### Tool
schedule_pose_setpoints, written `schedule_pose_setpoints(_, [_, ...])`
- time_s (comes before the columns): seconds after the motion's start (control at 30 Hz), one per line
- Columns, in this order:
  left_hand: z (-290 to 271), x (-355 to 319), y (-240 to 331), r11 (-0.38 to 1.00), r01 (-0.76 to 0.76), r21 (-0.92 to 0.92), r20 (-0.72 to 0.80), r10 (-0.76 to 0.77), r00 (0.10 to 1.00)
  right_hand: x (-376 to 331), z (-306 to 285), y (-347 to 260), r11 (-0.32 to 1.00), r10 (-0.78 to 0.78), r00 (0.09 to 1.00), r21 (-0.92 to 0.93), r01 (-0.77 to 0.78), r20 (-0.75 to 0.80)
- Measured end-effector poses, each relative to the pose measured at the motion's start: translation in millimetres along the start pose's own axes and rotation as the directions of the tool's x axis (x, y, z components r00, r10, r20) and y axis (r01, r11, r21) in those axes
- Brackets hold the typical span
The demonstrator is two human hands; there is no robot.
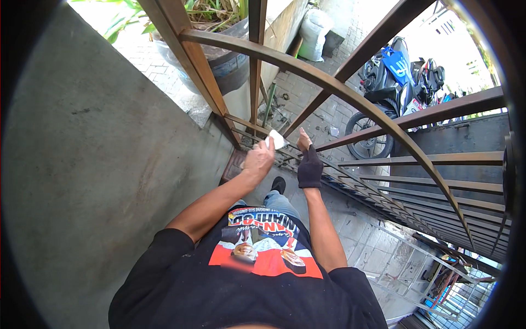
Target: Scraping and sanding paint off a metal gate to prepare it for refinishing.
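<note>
My left hand (258,158) is bare and slightly blurred. Its fingers pinch a small white folded piece (276,140), perhaps cloth or paper, against the lower bars of a brown metal gate (323,79). Just to the right is my right hand (310,164), in a black fingerless glove. It appears closed around a gate bar (350,140), with bare fingertips showing above the glove; the rest of its grip is hidden.
A grey wall (109,164) rises on my left. Beyond the gate are a potted plant (224,66), a white sack (315,34) and a parked motorbike (378,115). A light metal frame (405,263) lies at the lower right.
</note>
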State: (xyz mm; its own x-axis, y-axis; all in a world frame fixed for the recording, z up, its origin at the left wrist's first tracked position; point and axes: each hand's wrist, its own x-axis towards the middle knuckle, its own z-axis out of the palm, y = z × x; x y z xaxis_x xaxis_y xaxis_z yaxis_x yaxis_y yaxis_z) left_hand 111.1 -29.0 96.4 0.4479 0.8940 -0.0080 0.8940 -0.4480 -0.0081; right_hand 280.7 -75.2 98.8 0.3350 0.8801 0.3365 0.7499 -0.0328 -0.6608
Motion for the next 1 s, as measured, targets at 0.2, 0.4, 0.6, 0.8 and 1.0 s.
schedule_pose_setpoints(0.2, [-10.4,-0.7,-10.3,0.989,0.044,-0.143,-0.023,-0.047,0.999,-5.3,-10.4,8.0,0.988,0.156,0.987,-0.002,-0.156,0.047])
schedule_pose_setpoints(0.4, [9.7,-11.0,-12.9,0.942,0.049,-0.332,0.011,-0.048,0.999,-8.3,-13.0,6.6,0.998,0.054,0.998,0.036,-0.053,-0.020])
schedule_pose_setpoints(0.6, [13.6,-13.6,-14.5,0.861,0.074,-0.504,-0.122,-0.156,0.980,-13.9,-12.3,17.1,0.991,0.130,0.989,0.008,-0.131,0.072])
schedule_pose_setpoints(0.8, [26.2,-9.9,-13.1,0.869,0.004,-0.494,-0.136,-0.081,0.987,-11.2,-10.9,11.0,0.999,0.031,0.999,0.031,-0.031,0.021])
schedule_pose_setpoints(1.0, [25.7,-5.6,-26.9,0.841,0.075,-0.536,-0.279,-0.260,0.924,-8.7,-15.5,9.9,0.998,0.058,0.996,-0.019,-0.057,0.060])
